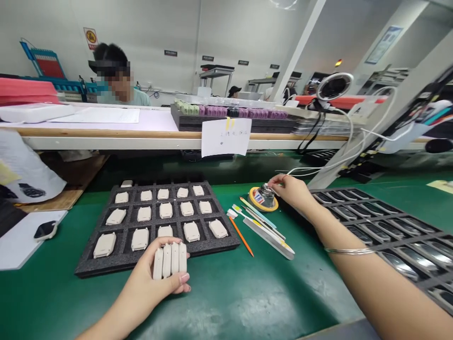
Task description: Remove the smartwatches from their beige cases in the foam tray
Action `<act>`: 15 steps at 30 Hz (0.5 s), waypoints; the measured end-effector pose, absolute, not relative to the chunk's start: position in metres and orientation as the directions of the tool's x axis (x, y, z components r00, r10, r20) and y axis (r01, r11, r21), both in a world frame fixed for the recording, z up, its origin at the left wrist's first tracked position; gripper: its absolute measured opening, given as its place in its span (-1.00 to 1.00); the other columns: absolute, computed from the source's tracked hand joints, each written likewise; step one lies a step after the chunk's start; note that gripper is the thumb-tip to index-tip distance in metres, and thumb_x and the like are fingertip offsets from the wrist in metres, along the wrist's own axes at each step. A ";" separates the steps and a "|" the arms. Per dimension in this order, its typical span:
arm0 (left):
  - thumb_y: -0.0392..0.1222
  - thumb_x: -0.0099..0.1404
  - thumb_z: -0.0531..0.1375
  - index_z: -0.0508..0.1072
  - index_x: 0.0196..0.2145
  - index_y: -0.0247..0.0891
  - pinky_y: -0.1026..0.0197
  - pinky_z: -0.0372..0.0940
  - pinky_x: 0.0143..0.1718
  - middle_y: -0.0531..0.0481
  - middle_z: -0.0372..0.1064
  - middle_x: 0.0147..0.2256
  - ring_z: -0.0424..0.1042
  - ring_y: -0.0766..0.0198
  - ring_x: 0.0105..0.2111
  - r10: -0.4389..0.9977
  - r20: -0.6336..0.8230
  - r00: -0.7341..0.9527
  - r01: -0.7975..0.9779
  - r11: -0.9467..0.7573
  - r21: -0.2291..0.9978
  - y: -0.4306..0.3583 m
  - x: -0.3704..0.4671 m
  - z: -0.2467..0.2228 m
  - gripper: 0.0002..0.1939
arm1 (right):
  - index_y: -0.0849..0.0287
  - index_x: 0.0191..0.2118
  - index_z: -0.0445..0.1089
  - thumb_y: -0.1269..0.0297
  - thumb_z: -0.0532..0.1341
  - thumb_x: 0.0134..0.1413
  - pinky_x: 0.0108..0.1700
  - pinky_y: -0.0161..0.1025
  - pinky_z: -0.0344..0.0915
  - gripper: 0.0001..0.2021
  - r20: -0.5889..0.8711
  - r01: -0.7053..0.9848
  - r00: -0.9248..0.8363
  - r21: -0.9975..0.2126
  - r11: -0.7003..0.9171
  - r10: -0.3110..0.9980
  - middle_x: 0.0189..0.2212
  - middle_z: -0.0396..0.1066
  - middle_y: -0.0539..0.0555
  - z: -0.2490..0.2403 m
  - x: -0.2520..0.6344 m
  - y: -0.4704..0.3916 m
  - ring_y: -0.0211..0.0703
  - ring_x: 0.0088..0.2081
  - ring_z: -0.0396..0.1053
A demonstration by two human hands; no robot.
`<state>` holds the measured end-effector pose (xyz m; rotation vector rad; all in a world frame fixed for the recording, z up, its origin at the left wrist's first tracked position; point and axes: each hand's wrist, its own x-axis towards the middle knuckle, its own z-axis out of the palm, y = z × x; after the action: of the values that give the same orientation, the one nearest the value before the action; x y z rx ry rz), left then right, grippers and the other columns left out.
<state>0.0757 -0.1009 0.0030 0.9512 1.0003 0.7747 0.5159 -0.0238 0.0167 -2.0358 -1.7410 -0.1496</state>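
My left hand (152, 278) is wrapped round a row of several beige watch-like cases (170, 261), held on edge above the green table (212, 302). Behind it lies a black foam tray (159, 257) whose compartments hold more beige cases (191, 231). My right hand (288, 189) reaches out to a round dispenser (262, 198) with a yellow rim; its fingers are closed at the metal top, and what they grip there is too small to tell. Between tray and dispenser lie an orange stick (241, 237), brushes and tweezers (264, 222), and a grey-white strip (271, 240).
At the right, black foam trays (375, 217) hold glossy curved parts. A phone (46, 230) rests on white paper at the left. A raised shelf (141, 141) spans the back, with a slanted post (336, 165) at right. Another person (120, 94) sits beyond the shelf.
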 end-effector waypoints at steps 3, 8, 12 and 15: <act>-0.15 -0.05 0.48 0.33 -0.07 -0.18 0.10 0.51 -0.35 -0.08 0.48 -0.17 0.54 0.22 -0.46 0.866 -0.332 0.373 -0.104 0.395 0.913 -0.101 0.075 0.005 -0.39 | 0.22 -0.22 0.44 0.17 0.09 0.38 -0.31 -0.27 0.42 -0.73 0.407 0.963 0.153 -0.265 -0.043 0.901 -0.33 0.46 0.01 0.015 0.518 -0.019 -0.28 -0.36 0.44; -0.25 -0.05 0.47 0.33 -0.10 -0.20 0.12 0.49 -0.31 -0.06 0.45 -0.16 0.54 0.24 -0.44 0.858 -0.307 0.411 -0.137 0.391 0.910 -0.101 0.072 0.004 -0.42 | 0.09 -0.64 0.38 0.03 0.27 0.15 -0.64 -0.27 0.04 -0.60 0.541 0.950 0.079 -0.294 0.101 0.837 -0.75 0.25 -0.04 0.030 0.499 -0.019 -0.27 -0.73 0.14; -0.30 -0.04 0.45 0.32 -0.09 -0.20 0.09 0.47 -0.26 -0.08 0.43 -0.14 0.55 0.21 -0.40 0.865 -0.286 0.413 -0.138 0.369 0.919 -0.100 0.071 0.001 -0.42 | 0.06 -0.57 0.48 0.06 0.28 0.11 -0.62 -0.24 0.10 -0.70 0.599 0.908 -0.015 -0.328 0.262 0.801 -0.66 0.41 0.05 0.043 0.438 -0.034 -0.18 -0.66 0.30; -0.33 -0.05 0.44 0.32 -0.10 -0.21 0.05 0.48 -0.24 -0.05 0.42 -0.16 0.54 0.21 -0.38 0.878 -0.275 0.393 -0.140 0.352 0.926 -0.099 0.073 -0.002 -0.43 | 0.09 -0.34 0.54 0.20 0.25 0.20 -0.40 -0.24 0.38 -0.84 0.546 0.831 -0.159 -0.376 0.410 0.822 -0.41 0.57 0.08 0.043 0.364 -0.059 -0.09 -0.40 0.51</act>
<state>0.0726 -0.0989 -0.0018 0.9807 0.9280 0.7977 0.3638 -0.0593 0.0427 -1.4031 -1.9675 -0.0154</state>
